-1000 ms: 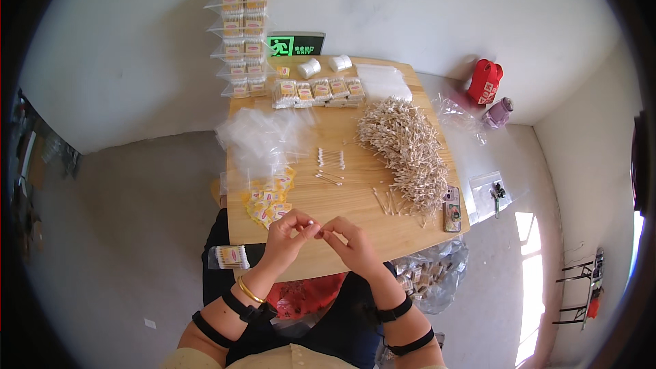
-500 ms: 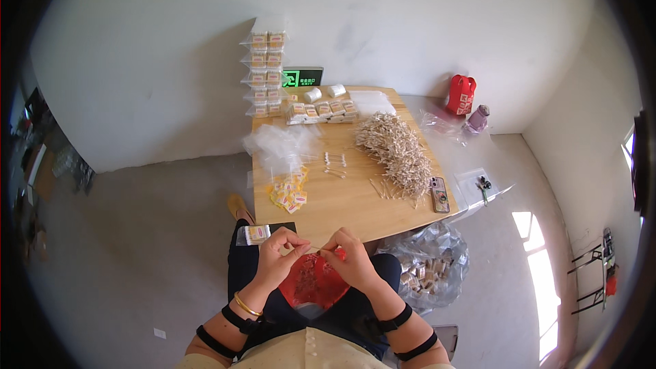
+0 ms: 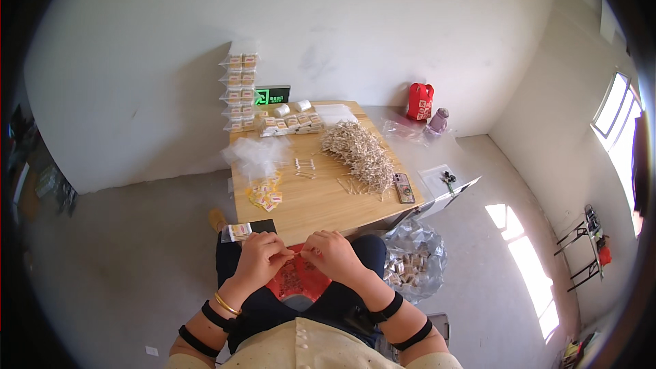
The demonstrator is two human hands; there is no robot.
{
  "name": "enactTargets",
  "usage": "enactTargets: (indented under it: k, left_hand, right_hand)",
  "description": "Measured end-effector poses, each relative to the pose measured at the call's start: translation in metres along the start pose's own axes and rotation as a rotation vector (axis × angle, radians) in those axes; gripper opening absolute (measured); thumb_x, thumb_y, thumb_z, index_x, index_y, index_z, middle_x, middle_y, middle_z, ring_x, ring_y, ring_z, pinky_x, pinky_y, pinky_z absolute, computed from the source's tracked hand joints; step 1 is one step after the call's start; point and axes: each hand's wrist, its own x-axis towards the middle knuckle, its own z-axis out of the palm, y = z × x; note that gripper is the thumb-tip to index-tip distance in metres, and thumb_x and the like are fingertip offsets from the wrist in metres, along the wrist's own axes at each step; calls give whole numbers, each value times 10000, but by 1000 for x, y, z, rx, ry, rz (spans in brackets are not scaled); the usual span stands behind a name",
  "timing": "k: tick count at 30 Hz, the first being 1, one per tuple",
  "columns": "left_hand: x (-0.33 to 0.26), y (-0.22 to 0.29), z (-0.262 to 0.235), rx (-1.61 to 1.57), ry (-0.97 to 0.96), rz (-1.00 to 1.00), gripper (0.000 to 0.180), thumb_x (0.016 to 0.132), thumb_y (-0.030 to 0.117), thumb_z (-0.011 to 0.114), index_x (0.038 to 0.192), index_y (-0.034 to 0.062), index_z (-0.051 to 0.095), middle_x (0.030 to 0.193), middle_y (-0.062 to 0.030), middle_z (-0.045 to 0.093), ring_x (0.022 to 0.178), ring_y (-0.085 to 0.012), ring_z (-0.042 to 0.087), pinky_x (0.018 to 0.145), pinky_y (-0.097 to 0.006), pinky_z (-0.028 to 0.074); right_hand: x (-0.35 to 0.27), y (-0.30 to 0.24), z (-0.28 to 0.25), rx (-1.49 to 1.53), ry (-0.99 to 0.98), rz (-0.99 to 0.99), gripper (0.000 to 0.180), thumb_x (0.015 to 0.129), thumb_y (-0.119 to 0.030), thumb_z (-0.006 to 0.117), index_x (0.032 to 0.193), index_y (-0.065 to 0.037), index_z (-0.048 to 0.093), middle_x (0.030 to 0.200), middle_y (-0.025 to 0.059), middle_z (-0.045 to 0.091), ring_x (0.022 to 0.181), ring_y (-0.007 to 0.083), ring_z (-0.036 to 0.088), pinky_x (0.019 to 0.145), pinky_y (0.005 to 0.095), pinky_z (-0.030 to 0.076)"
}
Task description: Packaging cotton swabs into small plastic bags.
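My left hand (image 3: 262,260) and my right hand (image 3: 335,257) meet in front of the table's near edge, both pinching with thumb and fingers. Between the fingertips runs a thin cotton swab (image 3: 297,253), mostly hidden by the fingers. Below them, in my lap, lies a red plastic bag (image 3: 303,279) with small dark bits on it. A packed bag of swabs (image 3: 236,232) rests by a black flat thing (image 3: 262,226) at the table corner, beside my left hand. A large heap of cotton swabs (image 3: 359,157) covers the table's right side.
On the wooden table (image 3: 314,215) lie yellow labels (image 3: 264,193), clear bags (image 3: 258,157), a few separate swabs (image 3: 305,168) and a phone (image 3: 404,188). Filled packs (image 3: 240,92) are stacked at the back left. A clear sack of packs (image 3: 413,260) stands on the floor at right.
My hands have come closer together, so less of the swab's stick shows between them. The whole view has shifted, with the table now farther left in the picture.
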Motion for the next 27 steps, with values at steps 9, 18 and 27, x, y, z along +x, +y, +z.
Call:
enactTargets:
  k: [9, 18, 27]
  left_hand:
    - [-8, -10, 30, -167, -77, -220, 189, 787, 163, 842, 868, 29, 736, 904, -117, 712, 851, -302, 695, 752, -404, 543]
    - [-10, -65, 41, -88, -182, -397, 173, 839, 162, 806, 916, 30, 725, 895, -119, 696, 883, -319, 688, 793, -416, 545]
    - [55, -121, 105, -74, -232, -295, 298, 874, 177, 763, 1133, 61, 673, 1131, -143, 657, 1090, -358, 624, 963, -443, 503]
  right_hand:
    - [-9, 45, 41, 38, -55, 186, 197, 901, -259, 714, 883, -63, 714, 871, 133, 711, 872, 341, 694, 786, 458, 537]
    - [-23, 123, 115, -123, -166, 165, 216, 886, -318, 743, 1003, -138, 762, 986, 100, 688, 1024, 321, 664, 912, 441, 526]
    - [69, 222, 77, -25, 112, 357, 111, 881, -227, 736, 906, -119, 744, 920, 94, 709, 951, 337, 664, 824, 468, 543]
